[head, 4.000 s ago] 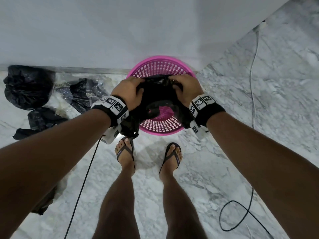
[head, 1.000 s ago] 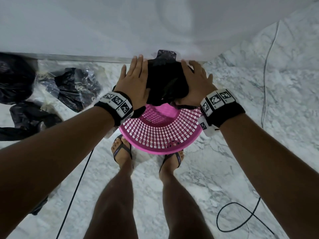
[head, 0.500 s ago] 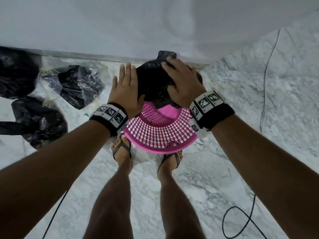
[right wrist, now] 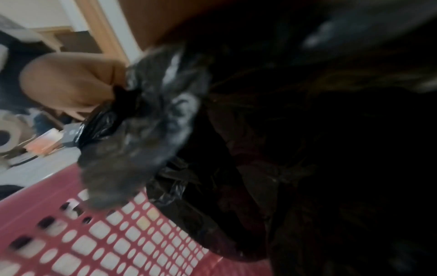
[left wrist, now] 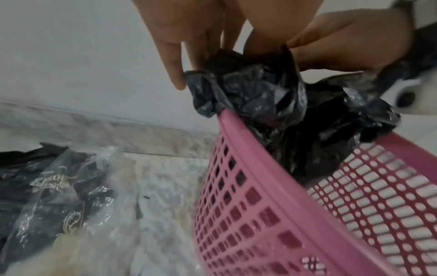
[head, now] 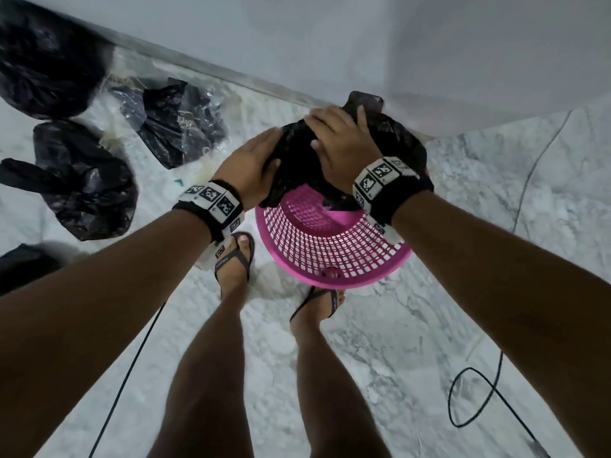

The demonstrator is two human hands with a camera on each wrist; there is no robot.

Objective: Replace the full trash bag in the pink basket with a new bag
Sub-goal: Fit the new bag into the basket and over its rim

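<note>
The pink mesh basket (head: 330,256) is tilted toward me against the white wall, its open mouth facing my legs. A crumpled black trash bag (head: 297,160) covers its far rim and hangs partly inside. My left hand (head: 254,160) lies against the bag's left side with fairly straight fingers. My right hand (head: 337,140) curls over the top of the bag and grips a fold. In the left wrist view the bag (left wrist: 248,93) bunches over the basket rim (left wrist: 260,205) under my fingers (left wrist: 175,78). The right wrist view is blurred and mostly filled by dark bag (right wrist: 146,121).
Tied full black bags (head: 89,193) (head: 43,61) and a clear pack of black bags (head: 178,123) lie on the marble floor to the left. My sandalled feet (head: 234,262) stand just before the basket. A black cable (head: 479,391) loops at the right.
My right hand has curled tighter over the top of the bag. My left hand has shifted along the bag's left side. The view has swung, and the basket stays tilted.
</note>
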